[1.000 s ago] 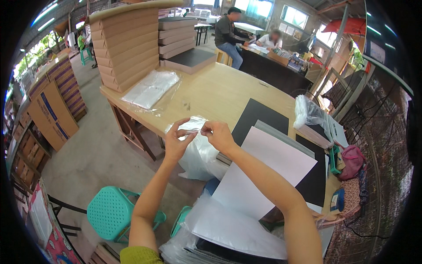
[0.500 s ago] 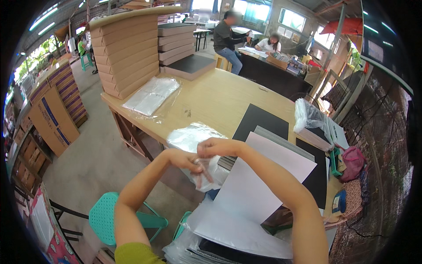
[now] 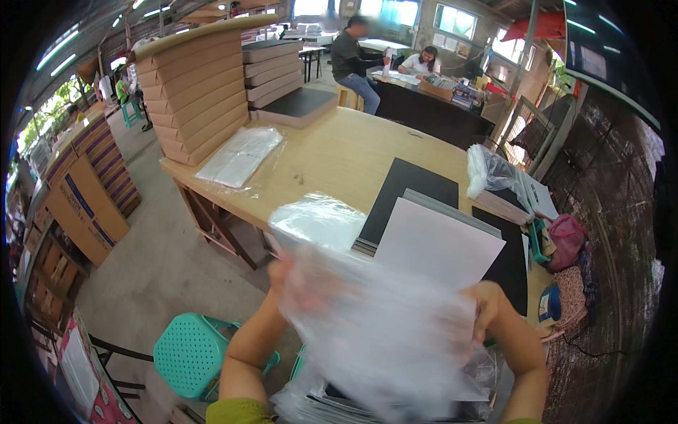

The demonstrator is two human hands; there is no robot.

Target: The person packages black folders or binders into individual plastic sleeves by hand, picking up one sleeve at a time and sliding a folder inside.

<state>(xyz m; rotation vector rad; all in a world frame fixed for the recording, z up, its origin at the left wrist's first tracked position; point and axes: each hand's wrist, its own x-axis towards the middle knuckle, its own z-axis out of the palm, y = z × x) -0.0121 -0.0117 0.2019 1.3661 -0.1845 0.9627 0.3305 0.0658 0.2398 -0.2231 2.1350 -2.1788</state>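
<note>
A clear plastic bag (image 3: 385, 321), smeared by motion, spreads between my two hands above the pile in front of me. My right hand (image 3: 489, 305) grips its right side, fingers curled in. At its upper left is my left hand (image 3: 302, 283), seen partly through the film and too blurred to show its fingers. Just beyond the bag, a white sheet (image 3: 443, 244) tops a stack of grey-edged boards. Beneath the bag lie plastic-wrapped dark sheets (image 3: 332, 408), mostly covered. A pile of clear bags (image 3: 318, 218) rests at the table's near edge, beyond my left hand.
The wooden table (image 3: 332, 159) carries tall brown wrapped stacks (image 3: 191, 95), black-topped blocks (image 3: 296, 106), another bag pack (image 3: 240, 155) and black boards (image 3: 417, 187). A green stool (image 3: 189, 353) stands at lower left. Two people (image 3: 357, 63) sit at a far desk.
My hands have drawn apart, the right moving right and nearer. A plastic bag now stretches between them, covering the lower part of the white sheet.
</note>
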